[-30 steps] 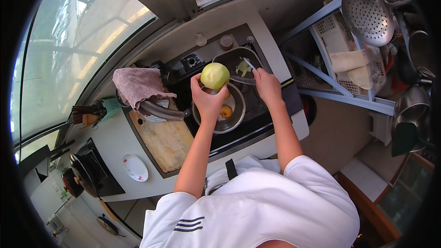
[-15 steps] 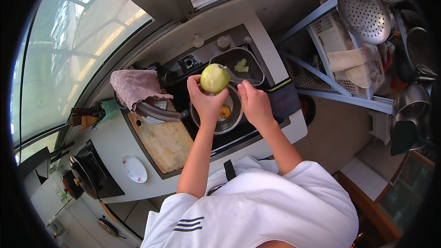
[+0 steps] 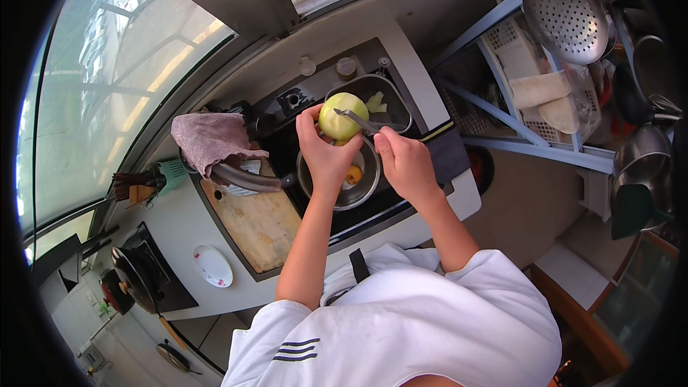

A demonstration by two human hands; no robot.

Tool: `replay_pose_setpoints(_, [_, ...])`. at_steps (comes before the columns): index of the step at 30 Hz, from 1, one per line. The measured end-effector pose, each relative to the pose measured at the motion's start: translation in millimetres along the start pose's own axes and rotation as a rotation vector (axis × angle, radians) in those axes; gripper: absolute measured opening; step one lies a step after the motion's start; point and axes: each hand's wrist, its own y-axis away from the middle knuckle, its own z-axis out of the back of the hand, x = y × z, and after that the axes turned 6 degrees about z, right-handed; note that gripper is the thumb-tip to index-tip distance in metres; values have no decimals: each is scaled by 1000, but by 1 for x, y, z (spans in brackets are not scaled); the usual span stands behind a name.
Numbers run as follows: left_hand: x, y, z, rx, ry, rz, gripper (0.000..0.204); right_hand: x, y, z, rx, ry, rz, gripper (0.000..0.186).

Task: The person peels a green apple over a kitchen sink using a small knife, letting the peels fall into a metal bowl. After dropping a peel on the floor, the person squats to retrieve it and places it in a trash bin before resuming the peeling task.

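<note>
My left hand [image 3: 328, 159] is wrapped around a round, pale-green fruit [image 3: 340, 127] and holds it up over a steel bowl [image 3: 362, 193]. Part of its surface looks lighter, as if peeled. In my right hand [image 3: 411, 170] is a metal peeler [image 3: 364, 124], gripped in closed fingers, its end against the fruit's right side. Its handle is mostly hidden in my fist. Inside the bowl lies a yellow-orange piece [image 3: 353, 175], partly covered by my left hand. Beyond my hands, pale-green peelings [image 3: 375, 103] rest in a dark, metal-rimmed basin [image 3: 403, 129].
Left of the bowl lies a wooden cutting board [image 3: 252, 233], with a cloth-draped pan [image 3: 247, 178] behind it. A white plate [image 3: 213, 266] sits farther left on the counter. At right stand a blue-framed rack [image 3: 534, 145] and a hanging skimmer [image 3: 564, 18].
The fruit has shifted slightly right and seems turned in my left hand. The peeler's end now lies across its front, where before it was at the right edge.
</note>
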Motion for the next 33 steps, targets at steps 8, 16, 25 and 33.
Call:
replay_pose_setpoints(8, [-1, 0, 3, 20, 99, 16, 55, -3, -2, -14, 3, -44, -73, 32])
replay_pose_setpoints(16, [-11, 20, -7, 128, 160, -95, 64, -68, -20, -42, 17, 15, -155, 39])
replay_pose_setpoints(25, [3, 4, 15, 25, 1, -64, 66, -81, -19, -18, 67, 34, -296, 41])
replay_pose_setpoints(33, [-3, 9, 8, 152, -272, -299, 77, -23, -13, -28, 20, -1046, -475, 60])
